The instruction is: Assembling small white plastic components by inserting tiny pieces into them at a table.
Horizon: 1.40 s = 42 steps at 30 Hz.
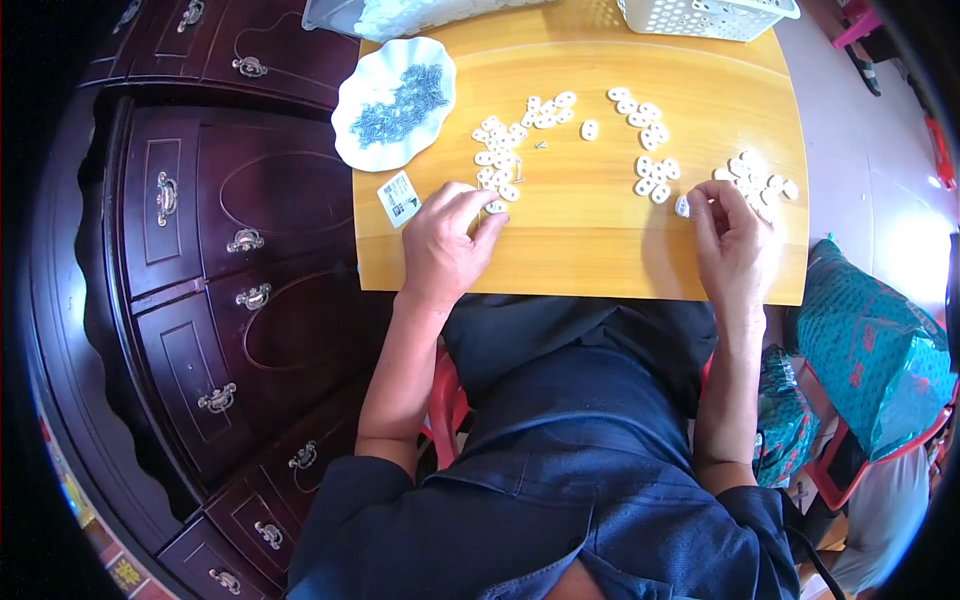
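Right fingers (pixel 708 222) pinch a white piece (pixel 682 206), centre right; left fingers (pixel 487 235) bracket another piece (pixel 496 207), grip unclear. Likely light, stiff; hold edges.

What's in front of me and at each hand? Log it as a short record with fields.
Surface: wooden table
Left hand: fingertips at a white piece, grip unclear
Right hand: fingertips at another white piece, grip unclear
Loose pieces: several clusters of small white pieces
Plate: white, wavy rim, holding small dark metal bits
Card: flat, near the left hand
Far right edge: white basket
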Each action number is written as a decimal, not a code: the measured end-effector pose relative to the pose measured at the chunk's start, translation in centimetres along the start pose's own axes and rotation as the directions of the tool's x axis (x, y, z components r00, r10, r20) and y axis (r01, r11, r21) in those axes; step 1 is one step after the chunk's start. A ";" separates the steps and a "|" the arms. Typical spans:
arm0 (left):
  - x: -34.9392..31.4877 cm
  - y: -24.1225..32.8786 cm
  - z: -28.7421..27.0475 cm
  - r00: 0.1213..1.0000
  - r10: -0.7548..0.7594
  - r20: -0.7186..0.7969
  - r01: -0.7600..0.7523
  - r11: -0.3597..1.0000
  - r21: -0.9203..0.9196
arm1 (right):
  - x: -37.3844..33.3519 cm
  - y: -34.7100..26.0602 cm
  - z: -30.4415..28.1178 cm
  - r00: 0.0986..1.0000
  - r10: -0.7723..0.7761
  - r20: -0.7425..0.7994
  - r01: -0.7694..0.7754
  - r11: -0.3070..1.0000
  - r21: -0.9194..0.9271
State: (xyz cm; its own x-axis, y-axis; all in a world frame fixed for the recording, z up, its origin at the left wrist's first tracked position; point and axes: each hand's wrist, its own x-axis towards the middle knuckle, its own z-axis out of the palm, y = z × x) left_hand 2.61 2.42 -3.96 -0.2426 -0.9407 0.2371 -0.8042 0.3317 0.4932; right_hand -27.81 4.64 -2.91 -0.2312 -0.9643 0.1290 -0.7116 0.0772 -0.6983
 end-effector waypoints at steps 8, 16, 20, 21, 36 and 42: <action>0.1 -0.1 0.3 0.998 0.033 0.052 -0.038 0.995 0.095 | -2.3 -3.2 2.1 0.978 -0.125 0.165 0.060 0.934 0.351; -0.3 3.9 0.2 0.994 -0.028 0.103 0.057 0.954 -0.294 | -4.0 -3.9 4.4 0.922 -0.126 0.365 -0.110 0.821 0.561; -0.6 5.1 1.2 0.973 -0.115 0.201 0.208 0.813 -0.543 | -4.4 -4.1 4.8 0.929 -0.085 0.360 -0.181 0.745 0.643; -0.7 5.3 1.5 0.973 -0.113 0.203 0.208 0.814 -0.543 | -4.4 -3.8 5.0 0.920 -0.074 0.385 -0.222 0.710 0.668; 3.2 1.5 1.5 0.995 0.084 -0.047 -0.085 0.996 -0.018 | -3.4 -1.9 4.3 0.908 0.002 0.419 -0.347 0.564 0.749; 3.8 1.5 2.3 0.994 0.112 -0.013 -0.110 0.989 0.100 | -3.0 -2.0 4.2 0.921 0.070 0.382 -0.355 0.553 0.754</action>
State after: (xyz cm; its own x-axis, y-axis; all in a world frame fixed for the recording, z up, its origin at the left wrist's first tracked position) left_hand -0.75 -0.84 -4.24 -0.3241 -0.8965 0.3019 -0.8229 0.4246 0.3776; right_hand -22.91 6.34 -4.90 -0.0095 -0.9799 -0.1993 0.1886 0.1940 -0.9627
